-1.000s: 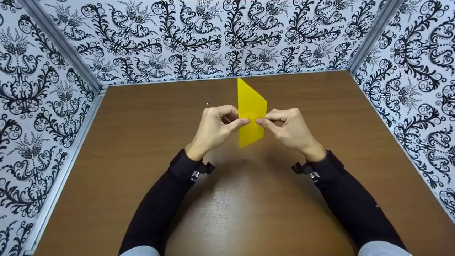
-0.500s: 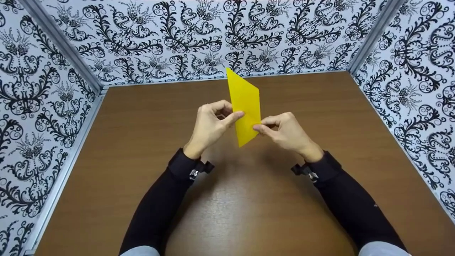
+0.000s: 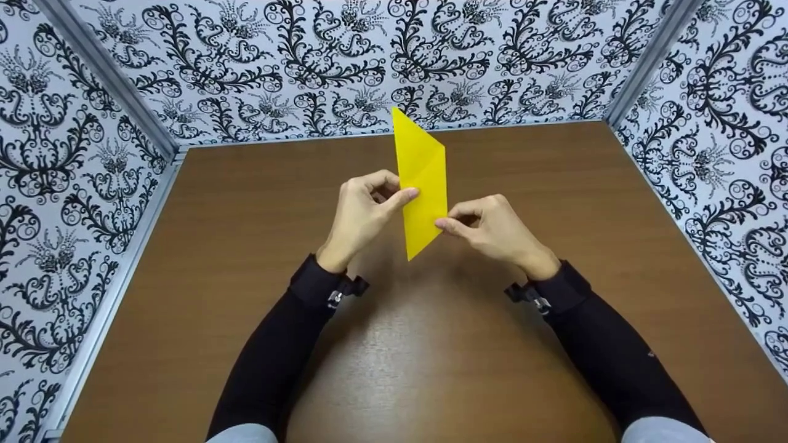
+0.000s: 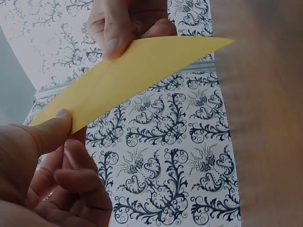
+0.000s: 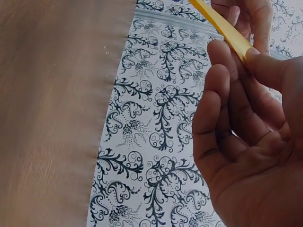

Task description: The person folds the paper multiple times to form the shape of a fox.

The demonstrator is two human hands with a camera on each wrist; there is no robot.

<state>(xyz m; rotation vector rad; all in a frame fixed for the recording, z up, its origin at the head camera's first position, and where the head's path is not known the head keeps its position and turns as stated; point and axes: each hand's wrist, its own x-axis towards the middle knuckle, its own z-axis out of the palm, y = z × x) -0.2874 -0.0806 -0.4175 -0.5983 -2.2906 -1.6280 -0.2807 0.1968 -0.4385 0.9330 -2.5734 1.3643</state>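
A folded sheet of yellow paper (image 3: 423,175) is held up above the table, its long side upright and its ends slanted to points. My left hand (image 3: 364,212) pinches its left edge near mid-height, thumb on the near face and fingers behind. Lower on the opposite edge, my right hand (image 3: 498,231) pinches the paper between thumb and forefinger. The left wrist view shows the paper (image 4: 128,71) stretched between both hands, with one sharp corner free. Seen from the right wrist, the paper (image 5: 232,35) is nearly edge-on under the right thumb.
The brown wooden table (image 3: 394,369) lies beneath both arms. A white wall with black floral patterning (image 3: 332,74) stands along the back, with similar side walls and grey metal corner strips (image 3: 111,80). Black bands with small cameras (image 3: 335,295) sit on both wrists.
The yellow paper has moved up and slightly left, and its face has turned. My right hand's pinch has shifted down its right edge, while my left hand has risen a little.
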